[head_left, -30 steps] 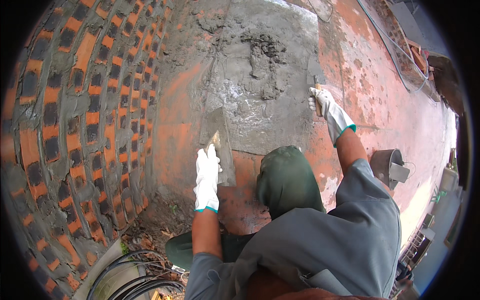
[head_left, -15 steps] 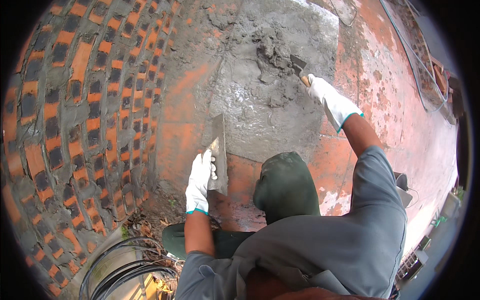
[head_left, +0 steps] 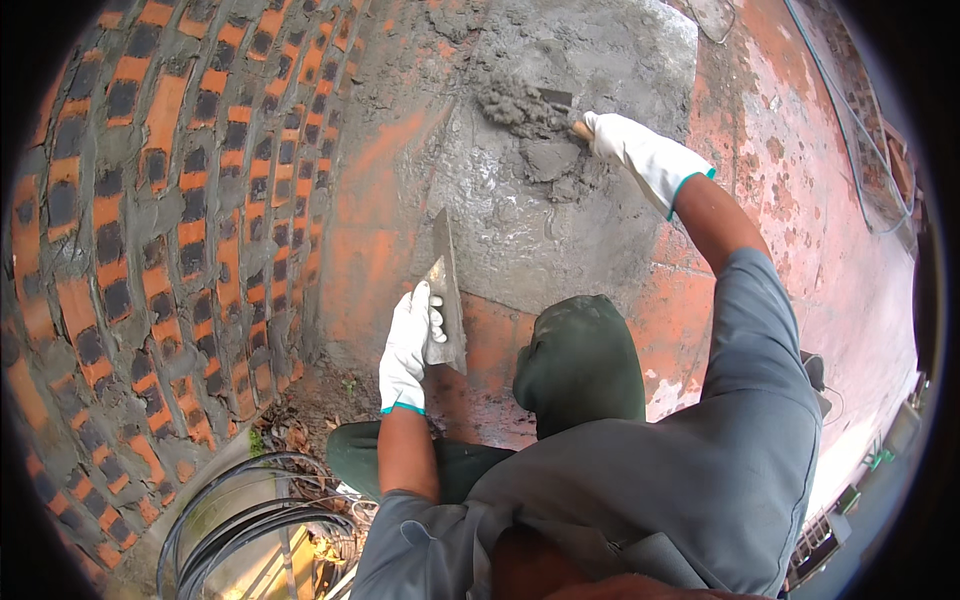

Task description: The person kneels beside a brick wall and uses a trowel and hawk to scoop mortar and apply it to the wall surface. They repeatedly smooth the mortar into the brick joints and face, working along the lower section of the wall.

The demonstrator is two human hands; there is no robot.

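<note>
My right hand [head_left: 640, 155], in a white glove with a green cuff, is closed round the wooden handle of a trowel [head_left: 556, 97]. Its dark blade is partly buried in a heap of wet grey mortar [head_left: 530, 115]. The mortar lies on a smeared grey board [head_left: 490, 230] on the reddish ground. My left hand [head_left: 408, 345], gloved alike, grips a flat rectangular plastering float [head_left: 452, 300], tilted on edge beside the board's near left corner. Its handle is mostly hidden by my fingers.
A brick wall [head_left: 150, 250] with mortar-filled joints rises along the left. Coiled black cables [head_left: 250, 520] lie at the lower left near dry leaves [head_left: 290, 435]. A grey hose [head_left: 845, 130] runs along the far right. My green-trousered knee [head_left: 585, 370] is between my arms.
My right hand has moved left and slightly nearer, pushing the trowel into the mortar, where a smoothed patch now shows. The left hand with the float stays in nearly the same place.
</note>
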